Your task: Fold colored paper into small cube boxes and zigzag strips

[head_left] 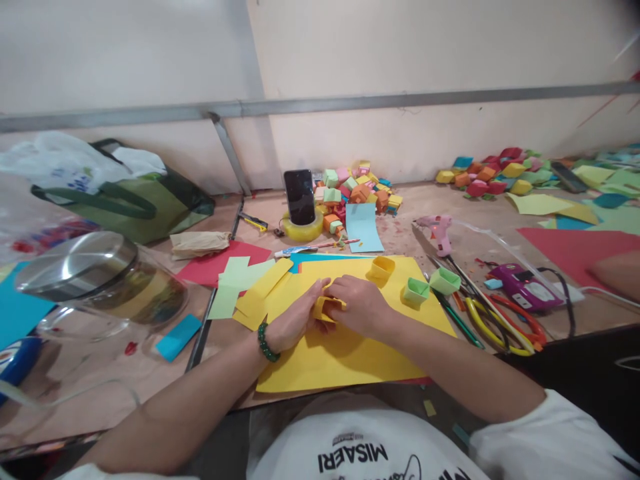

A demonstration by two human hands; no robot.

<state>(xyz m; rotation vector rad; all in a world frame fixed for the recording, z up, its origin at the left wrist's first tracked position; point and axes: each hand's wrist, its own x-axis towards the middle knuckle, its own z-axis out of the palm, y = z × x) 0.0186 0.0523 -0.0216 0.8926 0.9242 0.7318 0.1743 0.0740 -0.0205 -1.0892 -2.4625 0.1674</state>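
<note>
Pinching a folded yellow piece [325, 315] between our two hands, we work low over the near middle of the table, above a stack of yellow sheets [350, 367]. Our left hand [299, 315], long fingers nearly straight and held together, closes on the piece from its side; a bracelet [267, 343] of round, glossy green beads circles that wrist. Our right hand [363, 303] curls over the other side, fingers bent and gripping. The hands meet around the paper; exact fingertip positions partly hidden.

Piece: stiff matte paper, creased, hollow in the middle. Just beyond our right hand, a yellow paper box [382, 268], small, open-mouthed, soft-cornered. To its right, two pale green paper boxes [416, 291], similarly hollow. Left of our left hand, flat yellow strips [265, 290] overlap light green strips [230, 297], edges straight.

Farther off we note a heap of many-coloured paper boxes [360, 190], a dark, smooth phone [299, 195] leaning upright at a yellow tape roll [303, 229], and a pink plastic glue gun [440, 233].
</note>
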